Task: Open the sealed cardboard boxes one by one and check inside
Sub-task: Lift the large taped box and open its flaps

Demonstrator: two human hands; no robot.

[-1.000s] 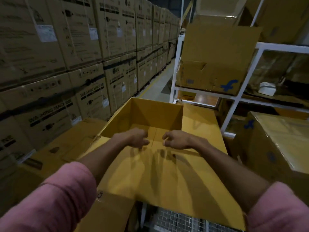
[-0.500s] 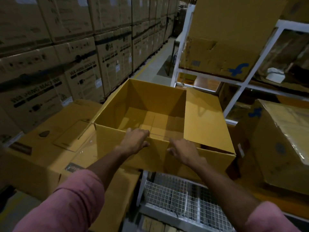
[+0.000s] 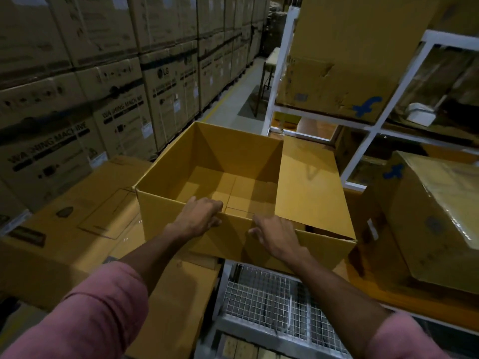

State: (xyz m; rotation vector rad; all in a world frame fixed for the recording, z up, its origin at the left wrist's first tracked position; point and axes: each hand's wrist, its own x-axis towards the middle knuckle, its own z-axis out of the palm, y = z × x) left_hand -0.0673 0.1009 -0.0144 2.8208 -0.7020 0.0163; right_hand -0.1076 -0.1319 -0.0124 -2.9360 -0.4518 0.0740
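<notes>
A big open yellow-brown cardboard box (image 3: 212, 177) sits in the middle, over a wire mesh cage (image 3: 272, 304). The left hand (image 3: 198, 218) holds the near rim, fingers curled over it. The right hand (image 3: 276, 235) lies on the near wall, fingers loosely spread. Nothing shows inside the box. Its right flap (image 3: 311, 187) lies flat.

Both arms wear pink sleeves of a soft, plain fabric with no print or pattern visible. The left sleeve (image 3: 77, 322) is pushed up and bunched in a rounded fold just below the elbow, so the forearm is bare. The right sleeve (image 3: 414, 338) is likewise gathered at about the elbow. The left hand (image 3: 199, 218) and the right hand (image 3: 277, 235) are bare: no gloves show, and no watch or band shows on either wrist.
</notes>
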